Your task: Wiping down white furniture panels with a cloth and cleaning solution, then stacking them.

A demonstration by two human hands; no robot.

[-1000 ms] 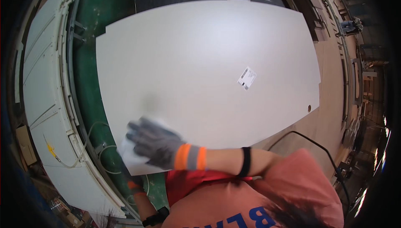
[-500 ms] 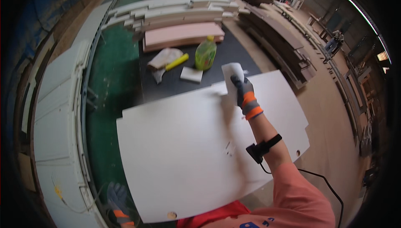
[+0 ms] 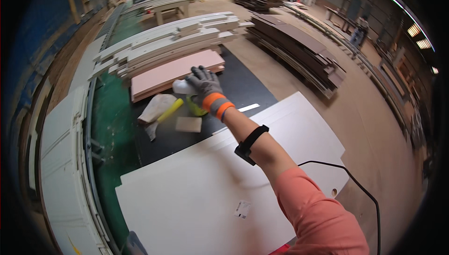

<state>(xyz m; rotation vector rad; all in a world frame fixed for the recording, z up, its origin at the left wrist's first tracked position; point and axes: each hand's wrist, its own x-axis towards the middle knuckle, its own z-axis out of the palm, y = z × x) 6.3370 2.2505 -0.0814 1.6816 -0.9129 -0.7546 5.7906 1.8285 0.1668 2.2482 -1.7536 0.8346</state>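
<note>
My right hand [image 3: 206,84], in a grey glove with an orange cuff, reaches forward over a green bottle [image 3: 195,107] and hides its top. A white cloth [image 3: 182,86] bulges out on the thumb side of that hand, which appears closed on it; blur hides the exact grip. Below lies a large white panel [image 3: 187,199] with a small label [image 3: 242,209]. At the lower left edge my left hand [image 3: 134,244] is mostly cut off, beside the panel, its fingers unclear.
Left of the bottle lie a pale cloth [image 3: 158,107], a yellow-handled tool [image 3: 170,110] and a small flat block [image 3: 189,124] on a dark board [image 3: 248,84]. Pink boards [image 3: 173,72] and white boards [image 3: 163,37] are stacked behind. Brown panels [image 3: 294,49] stand right. A black cable [image 3: 365,192] trails from my arm.
My right hand has moved forward and left with the white cloth, from above the panel to the bottle. The whole view has shifted, and my left hand has sunk toward the lower edge.
</note>
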